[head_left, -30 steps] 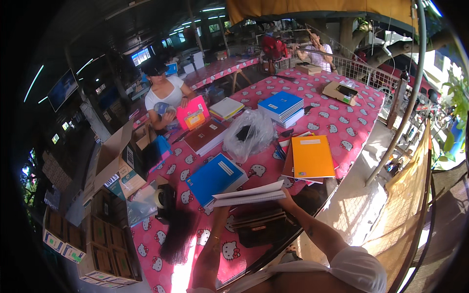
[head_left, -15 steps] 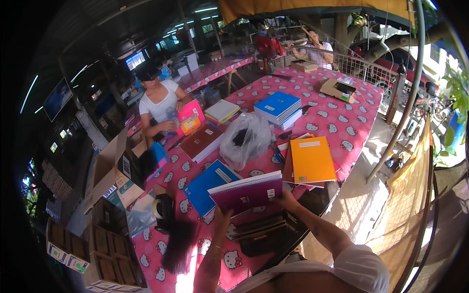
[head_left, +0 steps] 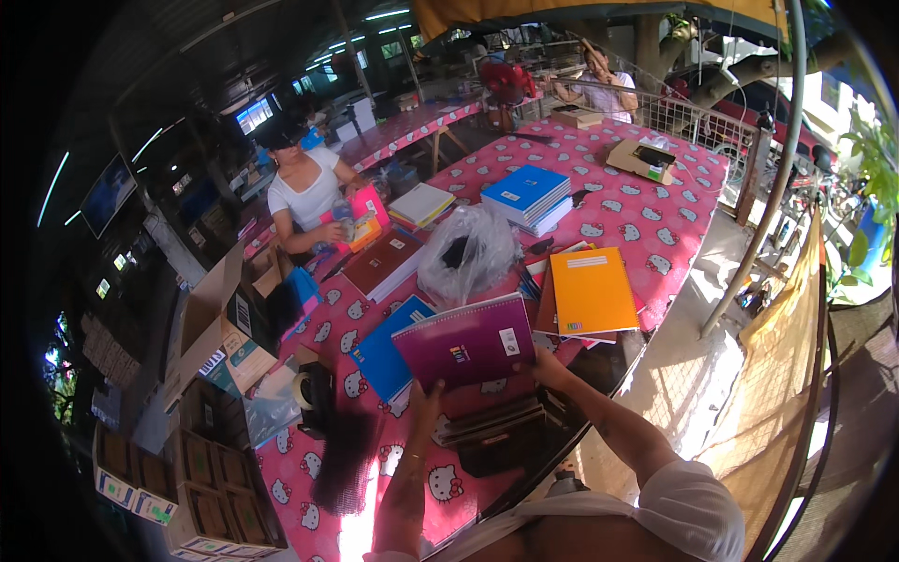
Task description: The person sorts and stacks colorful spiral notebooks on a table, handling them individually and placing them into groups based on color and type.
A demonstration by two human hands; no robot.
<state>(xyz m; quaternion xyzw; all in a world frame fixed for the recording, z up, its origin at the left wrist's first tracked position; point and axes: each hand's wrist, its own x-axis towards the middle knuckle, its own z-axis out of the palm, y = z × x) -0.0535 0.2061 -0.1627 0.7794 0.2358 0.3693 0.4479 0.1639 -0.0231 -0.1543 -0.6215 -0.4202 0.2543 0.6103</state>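
Note:
Both of my hands hold a purple spiral notebook (head_left: 464, 342) up off the table, its cover tilted toward me. My left hand (head_left: 428, 401) is closed on its lower left edge, and my right hand (head_left: 545, 367) grips the lower right corner. Whether more than one notebook is in the grip is hard to tell. Partly behind it lies a blue notebook (head_left: 378, 361). An orange notebook (head_left: 593, 290) tops a mixed pile to the right. Below my hands rests a dark flat case-like object (head_left: 501, 440), its kind unclear.
Beyond the notebook are a clear plastic bag (head_left: 468, 262), brown notebooks (head_left: 382, 264) and a blue notebook stack (head_left: 527, 195). A tape dispenser (head_left: 316, 398) and black mesh (head_left: 346, 468) lie left, near an open carton (head_left: 211, 318). Across the table a person (head_left: 304, 192) handles a pink notebook.
The purple notebook has tipped: its white page edges faced up before, and now the cover shows more fully. It sits slightly higher and further left in view.

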